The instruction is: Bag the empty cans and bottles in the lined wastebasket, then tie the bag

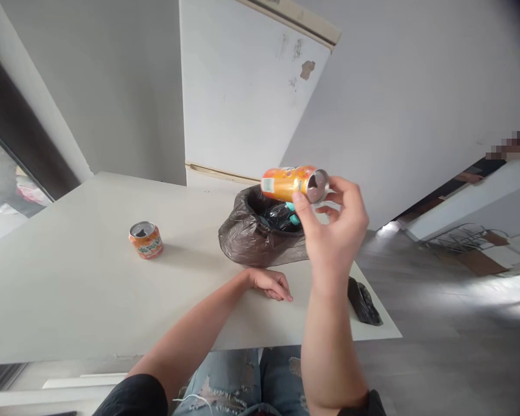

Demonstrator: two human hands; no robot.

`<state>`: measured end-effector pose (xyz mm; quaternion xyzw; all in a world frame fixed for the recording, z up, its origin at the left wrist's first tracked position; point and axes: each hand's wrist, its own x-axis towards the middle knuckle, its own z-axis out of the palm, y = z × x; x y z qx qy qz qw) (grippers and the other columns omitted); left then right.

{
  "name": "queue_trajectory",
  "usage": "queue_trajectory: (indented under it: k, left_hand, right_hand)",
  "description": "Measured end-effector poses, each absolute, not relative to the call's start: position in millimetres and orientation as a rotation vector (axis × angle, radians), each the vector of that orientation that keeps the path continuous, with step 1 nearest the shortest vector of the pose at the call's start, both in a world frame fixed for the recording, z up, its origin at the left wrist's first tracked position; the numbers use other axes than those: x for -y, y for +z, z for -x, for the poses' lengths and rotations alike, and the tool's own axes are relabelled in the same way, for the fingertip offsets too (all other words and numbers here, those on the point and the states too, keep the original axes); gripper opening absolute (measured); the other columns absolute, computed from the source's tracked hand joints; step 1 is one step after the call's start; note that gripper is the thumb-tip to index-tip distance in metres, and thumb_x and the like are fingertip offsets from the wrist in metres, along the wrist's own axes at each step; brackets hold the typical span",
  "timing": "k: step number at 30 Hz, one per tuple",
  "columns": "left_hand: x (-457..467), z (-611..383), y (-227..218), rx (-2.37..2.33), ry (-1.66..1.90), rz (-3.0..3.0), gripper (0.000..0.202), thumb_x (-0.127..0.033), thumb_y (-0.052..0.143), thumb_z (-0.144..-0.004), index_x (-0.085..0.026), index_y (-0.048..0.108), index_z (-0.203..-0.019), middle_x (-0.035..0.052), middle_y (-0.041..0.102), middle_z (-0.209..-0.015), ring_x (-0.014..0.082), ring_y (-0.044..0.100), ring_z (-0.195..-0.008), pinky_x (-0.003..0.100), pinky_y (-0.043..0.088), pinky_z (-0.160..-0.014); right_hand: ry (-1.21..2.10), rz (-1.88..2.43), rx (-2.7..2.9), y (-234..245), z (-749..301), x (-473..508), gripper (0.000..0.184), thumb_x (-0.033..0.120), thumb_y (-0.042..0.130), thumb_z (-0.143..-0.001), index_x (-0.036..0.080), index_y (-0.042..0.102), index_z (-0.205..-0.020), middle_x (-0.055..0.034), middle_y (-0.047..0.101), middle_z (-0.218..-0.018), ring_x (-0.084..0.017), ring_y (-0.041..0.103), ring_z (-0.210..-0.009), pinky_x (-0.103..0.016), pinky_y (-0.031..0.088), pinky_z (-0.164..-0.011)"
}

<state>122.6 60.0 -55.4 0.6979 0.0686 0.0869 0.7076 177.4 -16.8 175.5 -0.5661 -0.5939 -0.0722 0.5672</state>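
Observation:
An orange soda can [286,184], tipped on its side with its opened top facing right, is gripped by my right hand [335,225]. It hangs above the mouth of a dark plastic bag [260,245]. Inside the bag, bottles with teal caps [294,219] show in part. My left hand [272,284] rests on the table in front of the bag, its fingers curled closed with nothing seen in them. A second orange soda can [146,240], opened, stands upright to the left of the bag.
The white table [91,300] has its right edge close to my right arm. A folded dark plastic bag [364,301] lies near that edge. Behind the table stands a white fridge [247,86]. A wire rack [463,245] is on the floor at the far right.

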Motion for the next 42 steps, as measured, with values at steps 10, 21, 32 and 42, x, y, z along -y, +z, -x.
queue_trajectory:
  k: [10,21,32,42]
  left_hand:
    - [-56,-123,-45,0.006,-0.141,-1.403,0.067,-0.061,0.087,-0.076,-0.019,0.040,-0.050,-0.0045,0.029,-0.052,0.0085,0.022,-0.054,0.033,0.013,-0.056]
    - [-65,-130,-46,0.025,-0.232,-1.353,0.067,-0.062,0.090,-0.071,-0.019,0.043,-0.049,-0.0044,0.030,-0.053,0.0089,0.022,-0.053,0.032,0.013,-0.054]
    - [-71,-131,-43,0.026,-0.243,-1.369,0.059,-0.057,0.086,-0.079,-0.018,0.049,-0.054,-0.0031,0.037,-0.055,0.0103,0.028,-0.055,0.033,0.021,-0.055]
    - [-70,-132,-36,-0.036,-0.266,-1.384,0.061,-0.063,0.086,-0.076,-0.017,0.052,-0.054,-0.0028,0.041,-0.054,0.0100,0.031,-0.054,0.032,0.022,-0.056]
  right_hand:
    - [0.057,1.419,1.614,207,-226,-37,0.039,0.055,0.075,-0.087,0.024,0.069,-0.111,-0.0096,0.075,-0.115,-0.028,0.074,-0.099,-0.042,0.061,-0.082]
    - [0.139,1.604,1.911,192,-214,-33,0.028,0.046,0.077,-0.087,0.025,0.076,-0.106,-0.0067,0.078,-0.103,-0.028,0.072,-0.094,-0.042,0.057,-0.085]
    - [-0.039,1.631,1.694,207,-260,3,0.033,0.051,0.078,-0.087,0.034,0.076,-0.115,-0.0030,0.078,-0.115,-0.031,0.074,-0.102,-0.049,0.059,-0.088]
    - [0.297,1.712,1.963,182,-245,-43,0.033,0.057,0.073,-0.090,0.024,0.073,-0.093,-0.0065,0.071,-0.084,-0.026,0.066,-0.083,-0.037,0.048,-0.070]
